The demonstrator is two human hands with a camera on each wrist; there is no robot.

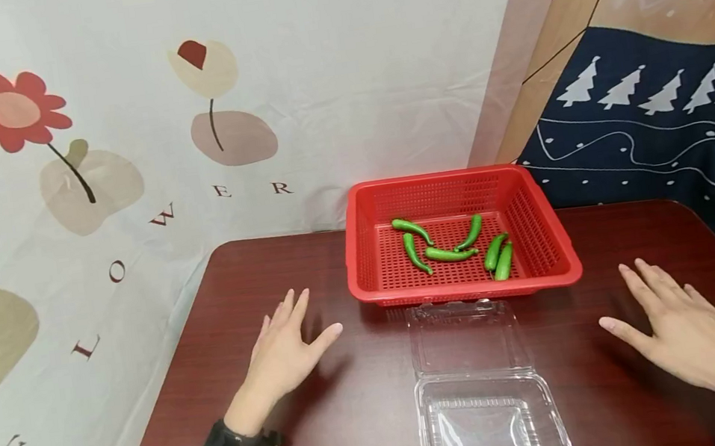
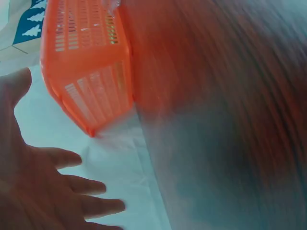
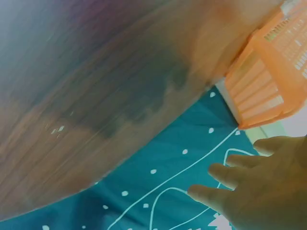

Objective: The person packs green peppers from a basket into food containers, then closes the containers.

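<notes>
My left hand (image 1: 285, 353) hovers over the left part of the table with its fingers spread and holds nothing. On the other side my right hand (image 1: 686, 326) is likewise spread out, thumb toward the middle, holding nothing. Between and beyond them stands a red plastic basket (image 1: 468, 290) with several green chili peppers (image 1: 450, 254) scattered on its floor. In front of it lies a clear plastic clamshell box (image 1: 487, 432), its lid (image 1: 464, 341) folded back toward the basket. Both wrist views show straight fingers, with the basket's slotted side (image 2: 98, 91) beyond the left hand.
The dark red wooden table (image 1: 356, 419) has rounded back corners. Behind it hangs a pale cloth (image 1: 337, 67) printed with flowers and letters. A dark blue cloth (image 1: 657, 131) with white trees hangs at the right, past the table's edge.
</notes>
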